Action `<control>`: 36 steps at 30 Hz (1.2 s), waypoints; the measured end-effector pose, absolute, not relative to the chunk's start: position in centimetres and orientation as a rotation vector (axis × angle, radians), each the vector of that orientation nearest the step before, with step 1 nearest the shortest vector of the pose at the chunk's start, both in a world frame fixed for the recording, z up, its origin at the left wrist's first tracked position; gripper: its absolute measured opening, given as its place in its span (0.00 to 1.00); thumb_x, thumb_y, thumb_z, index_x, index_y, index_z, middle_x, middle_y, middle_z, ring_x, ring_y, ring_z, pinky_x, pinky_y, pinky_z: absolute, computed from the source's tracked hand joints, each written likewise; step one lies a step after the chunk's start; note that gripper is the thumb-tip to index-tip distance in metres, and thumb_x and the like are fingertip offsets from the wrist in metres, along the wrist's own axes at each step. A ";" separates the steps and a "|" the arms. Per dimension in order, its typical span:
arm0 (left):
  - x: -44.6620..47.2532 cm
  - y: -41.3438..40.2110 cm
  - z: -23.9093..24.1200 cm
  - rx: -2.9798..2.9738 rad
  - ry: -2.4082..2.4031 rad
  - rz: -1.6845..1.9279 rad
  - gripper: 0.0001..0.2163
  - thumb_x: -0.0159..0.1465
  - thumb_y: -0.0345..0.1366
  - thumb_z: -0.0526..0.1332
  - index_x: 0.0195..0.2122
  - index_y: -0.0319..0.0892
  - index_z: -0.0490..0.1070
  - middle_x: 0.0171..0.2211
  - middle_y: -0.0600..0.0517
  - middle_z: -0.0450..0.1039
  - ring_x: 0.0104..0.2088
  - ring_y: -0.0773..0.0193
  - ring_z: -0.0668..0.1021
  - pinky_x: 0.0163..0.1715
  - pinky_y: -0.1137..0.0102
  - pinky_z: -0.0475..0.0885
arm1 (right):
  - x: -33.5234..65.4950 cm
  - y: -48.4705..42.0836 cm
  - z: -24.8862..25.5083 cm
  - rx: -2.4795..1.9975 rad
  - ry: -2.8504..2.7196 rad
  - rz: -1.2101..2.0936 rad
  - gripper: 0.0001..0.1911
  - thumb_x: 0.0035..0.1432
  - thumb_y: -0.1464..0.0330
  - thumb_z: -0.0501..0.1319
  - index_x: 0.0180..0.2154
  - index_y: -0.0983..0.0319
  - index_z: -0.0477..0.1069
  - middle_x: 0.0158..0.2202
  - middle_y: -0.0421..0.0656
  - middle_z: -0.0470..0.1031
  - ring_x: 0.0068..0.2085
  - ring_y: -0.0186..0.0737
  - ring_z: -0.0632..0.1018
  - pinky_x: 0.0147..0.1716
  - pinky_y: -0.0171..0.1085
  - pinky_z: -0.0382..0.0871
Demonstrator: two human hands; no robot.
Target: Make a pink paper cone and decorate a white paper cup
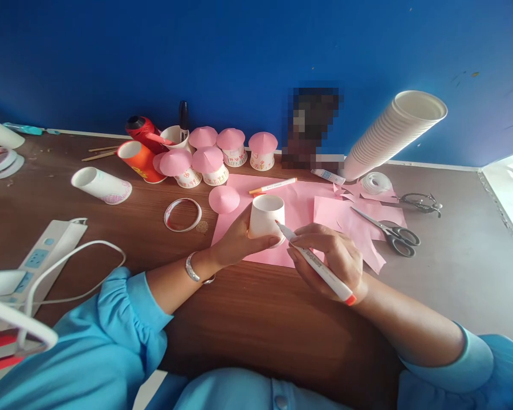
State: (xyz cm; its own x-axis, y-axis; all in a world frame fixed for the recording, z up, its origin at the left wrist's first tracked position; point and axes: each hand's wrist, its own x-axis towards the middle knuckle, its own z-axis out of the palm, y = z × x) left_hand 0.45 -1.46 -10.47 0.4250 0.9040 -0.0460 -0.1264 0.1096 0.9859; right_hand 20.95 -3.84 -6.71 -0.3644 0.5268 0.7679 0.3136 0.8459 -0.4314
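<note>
A short white paper cup (265, 219) is held by my left hand (238, 239), fingers behind it and thumb across its lower front. My right hand (331, 256) grips a white marker pen with a red end (318, 266), its tip at the cup's front wall. Whether the tip touches the cup I cannot tell. Beneath them lies a pink paper sheet (297, 208). A pink paper cone (224, 199) sits left of the cup, and an orange-ended marker (273, 185) lies just behind it. Several small drawn-on cups with pink cone tops (263, 151) stand farther back.
Scissors (393, 232) and pink scraps lie at right, near a tape roll (375, 183) and a tall leaning stack of paper cups (395, 134). At left are a tape ring (182, 214), a white cup (100, 185), an orange cup (141, 162) and a power strip (47, 250).
</note>
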 end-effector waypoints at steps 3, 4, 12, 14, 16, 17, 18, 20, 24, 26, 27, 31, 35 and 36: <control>0.1 -1.5 -10.9 1.120 0.756 0.834 0.26 0.56 0.45 0.76 0.51 0.44 0.69 0.42 0.50 0.74 0.43 0.58 0.76 0.44 0.62 0.73 | 20.9 -4.0 -6.5 -0.597 -1.983 0.273 0.14 0.61 0.81 0.63 0.46 0.62 0.70 0.32 0.44 0.79 0.29 0.40 0.81 0.26 0.36 0.77; 0.0 -1.4 -10.9 1.093 0.728 0.808 0.26 0.56 0.45 0.76 0.51 0.44 0.70 0.42 0.49 0.74 0.43 0.57 0.76 0.45 0.62 0.73 | 20.9 -4.1 -6.4 -0.588 -1.979 0.274 0.14 0.61 0.81 0.63 0.47 0.62 0.70 0.32 0.44 0.78 0.29 0.40 0.81 0.26 0.36 0.77; -0.8 -0.4 -10.0 0.778 0.478 0.749 0.33 0.46 0.48 0.76 0.53 0.45 0.73 0.40 0.47 0.76 0.45 0.50 0.78 0.49 0.54 0.76 | 20.7 -5.9 -5.0 -0.304 -1.988 0.385 0.06 0.67 0.76 0.59 0.44 0.66 0.72 0.31 0.46 0.76 0.31 0.39 0.80 0.30 0.38 0.80; -1.0 -0.4 -9.6 0.736 0.505 0.783 0.32 0.44 0.47 0.77 0.51 0.47 0.74 0.38 0.49 0.75 0.42 0.54 0.78 0.48 0.54 0.78 | 20.7 -6.2 -4.8 -0.239 -1.989 0.350 0.06 0.65 0.76 0.60 0.43 0.67 0.73 0.32 0.46 0.76 0.31 0.39 0.79 0.29 0.39 0.80; -1.1 -0.4 -9.1 0.735 0.502 0.760 0.31 0.44 0.49 0.77 0.48 0.46 0.75 0.36 0.50 0.73 0.38 0.56 0.77 0.45 0.55 0.80 | 20.6 -6.3 -4.7 -0.215 -1.963 0.301 0.05 0.63 0.77 0.61 0.42 0.68 0.74 0.31 0.46 0.76 0.30 0.39 0.79 0.27 0.38 0.79; -1.2 -0.4 -8.9 0.744 0.480 0.734 0.30 0.43 0.50 0.76 0.47 0.46 0.75 0.35 0.50 0.73 0.36 0.57 0.77 0.43 0.55 0.80 | 20.5 -6.3 -4.7 -0.207 -1.954 0.285 0.05 0.63 0.77 0.61 0.42 0.69 0.74 0.31 0.45 0.76 0.30 0.39 0.79 0.27 0.38 0.79; -1.2 -0.4 -8.8 0.753 0.451 0.706 0.29 0.43 0.51 0.76 0.45 0.45 0.76 0.34 0.50 0.72 0.35 0.57 0.76 0.41 0.56 0.80 | 20.5 -6.3 -4.7 -0.201 -1.949 0.276 0.05 0.63 0.77 0.61 0.42 0.69 0.74 0.31 0.45 0.76 0.30 0.39 0.79 0.26 0.38 0.79; -1.2 -0.4 -8.6 0.767 0.387 0.671 0.27 0.44 0.50 0.75 0.44 0.44 0.76 0.33 0.50 0.72 0.35 0.58 0.76 0.39 0.59 0.78 | 20.4 -6.3 -4.7 -0.207 -1.946 0.263 0.05 0.63 0.77 0.61 0.41 0.69 0.74 0.30 0.45 0.76 0.30 0.38 0.79 0.26 0.38 0.79; -1.3 -0.3 -8.9 0.778 0.311 0.658 0.26 0.46 0.48 0.75 0.45 0.43 0.77 0.34 0.50 0.73 0.34 0.59 0.77 0.36 0.63 0.75 | 20.4 -6.2 -4.7 -0.243 -1.948 0.254 0.05 0.64 0.77 0.60 0.42 0.68 0.73 0.31 0.45 0.77 0.31 0.38 0.79 0.28 0.37 0.79; -1.2 -0.3 -9.4 0.804 0.347 0.682 0.26 0.47 0.48 0.75 0.46 0.42 0.76 0.34 0.49 0.74 0.35 0.58 0.77 0.38 0.62 0.75 | 20.5 -6.2 -4.8 -0.284 -1.961 0.253 0.05 0.65 0.77 0.61 0.43 0.67 0.72 0.31 0.45 0.77 0.30 0.38 0.78 0.27 0.38 0.79; -1.0 -0.3 -9.6 0.829 0.393 0.696 0.25 0.49 0.48 0.74 0.46 0.42 0.76 0.35 0.49 0.75 0.36 0.57 0.78 0.39 0.61 0.74 | 20.6 -6.2 -4.8 -0.330 -1.970 0.255 0.06 0.65 0.76 0.61 0.44 0.66 0.72 0.31 0.45 0.77 0.30 0.38 0.78 0.27 0.38 0.78; -0.4 -0.5 -10.7 0.937 0.607 0.775 0.20 0.56 0.43 0.73 0.45 0.41 0.74 0.38 0.48 0.76 0.41 0.57 0.78 0.42 0.63 0.73 | 21.0 -5.7 -5.4 -0.554 -1.998 0.261 0.09 0.66 0.78 0.62 0.47 0.63 0.70 0.31 0.43 0.76 0.31 0.39 0.79 0.27 0.37 0.77; 0.1 -0.8 -11.3 0.983 0.694 0.851 0.23 0.57 0.42 0.75 0.51 0.43 0.72 0.40 0.51 0.74 0.40 0.61 0.75 0.41 0.67 0.72 | 21.1 -4.9 -6.3 -0.652 -2.008 0.232 0.11 0.64 0.78 0.63 0.47 0.62 0.70 0.32 0.43 0.77 0.30 0.40 0.80 0.27 0.37 0.75; 0.1 -0.8 -11.3 0.995 0.710 0.854 0.25 0.57 0.42 0.75 0.53 0.44 0.71 0.40 0.52 0.74 0.40 0.62 0.75 0.41 0.67 0.72 | 21.1 -4.8 -6.5 -0.661 -2.010 0.226 0.12 0.64 0.78 0.63 0.47 0.62 0.70 0.32 0.43 0.77 0.30 0.40 0.80 0.26 0.37 0.75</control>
